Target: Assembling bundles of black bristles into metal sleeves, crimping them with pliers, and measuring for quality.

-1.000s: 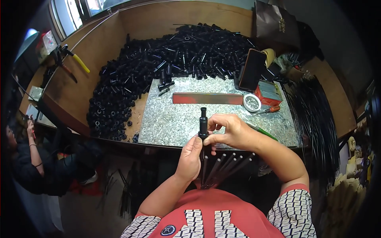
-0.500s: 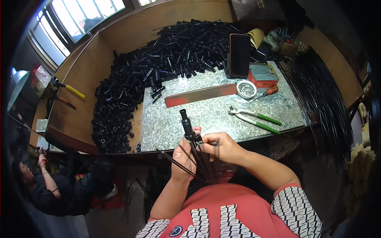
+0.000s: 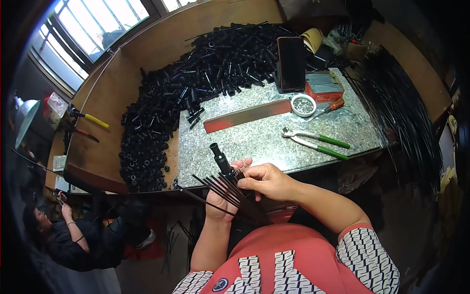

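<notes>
Wooden bench (image 3: 147, 54) holds a big heap of black tubes (image 3: 196, 83) and a shiny metal sheet (image 3: 264, 139) with green pliers (image 3: 318, 142) on it. Just in front of its near edge, the left hand (image 3: 223, 196) grips a black tube (image 3: 221, 159) with thin black rods (image 3: 220, 188) fanning out. The right hand (image 3: 269, 181) pinches, it seems, one rod.

A black tube-shaped hub (image 3: 221, 158) stood tilted up-left, thin black rods (image 3: 215, 188) fanning out beneath it, held just off the worktop's (image 3: 254, 142) near edge.
</notes>
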`<state>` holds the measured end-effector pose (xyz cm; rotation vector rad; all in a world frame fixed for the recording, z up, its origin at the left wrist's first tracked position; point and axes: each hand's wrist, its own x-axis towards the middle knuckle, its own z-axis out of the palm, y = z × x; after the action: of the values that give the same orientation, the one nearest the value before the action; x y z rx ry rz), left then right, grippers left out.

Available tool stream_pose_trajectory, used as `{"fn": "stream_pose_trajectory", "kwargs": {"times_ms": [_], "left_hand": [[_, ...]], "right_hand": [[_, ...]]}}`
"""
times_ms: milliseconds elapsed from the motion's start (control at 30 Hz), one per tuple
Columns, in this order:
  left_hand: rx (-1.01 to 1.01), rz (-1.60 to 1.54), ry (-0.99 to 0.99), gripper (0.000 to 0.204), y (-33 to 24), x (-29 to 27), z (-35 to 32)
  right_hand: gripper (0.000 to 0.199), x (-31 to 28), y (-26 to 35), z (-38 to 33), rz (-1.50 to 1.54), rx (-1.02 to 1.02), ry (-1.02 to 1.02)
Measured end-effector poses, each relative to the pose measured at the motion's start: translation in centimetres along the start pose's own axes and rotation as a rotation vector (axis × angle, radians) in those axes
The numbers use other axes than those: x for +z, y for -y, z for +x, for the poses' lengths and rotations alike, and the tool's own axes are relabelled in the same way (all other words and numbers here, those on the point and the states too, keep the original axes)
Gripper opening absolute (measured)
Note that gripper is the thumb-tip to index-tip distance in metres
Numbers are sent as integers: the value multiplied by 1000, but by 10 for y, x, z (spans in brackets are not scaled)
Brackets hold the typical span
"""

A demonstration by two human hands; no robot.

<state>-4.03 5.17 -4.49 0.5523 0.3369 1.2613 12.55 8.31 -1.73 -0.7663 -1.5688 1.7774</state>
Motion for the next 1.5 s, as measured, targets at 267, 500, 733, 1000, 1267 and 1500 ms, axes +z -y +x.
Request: {"fn": "stream_pose_trajectory", "kwargs": {"times_ms": [267, 500, 733, 1000, 1267, 1500], "left_hand": [[-37, 79, 61, 44, -9, -7, 4], [16, 33, 97, 50, -9, -4, 7], [-35, -38, 106, 55, -10, -22, 2], [-62, -183, 70, 57, -23, -28, -5], [-3, -220, 68, 53, -47, -47, -17], [137, -192, 48, 48, -64, -66, -30]], "right_hand": [[27, -2, 0, 2, 53, 15, 98], [22, 0, 6, 3, 27, 28, 125], [28, 5, -2, 10, 50, 24, 103], [29, 18, -14, 34, 98, 37, 139], [30, 43, -14, 57, 72, 110, 228], [31, 75, -3, 67, -225, 37, 73]]}}
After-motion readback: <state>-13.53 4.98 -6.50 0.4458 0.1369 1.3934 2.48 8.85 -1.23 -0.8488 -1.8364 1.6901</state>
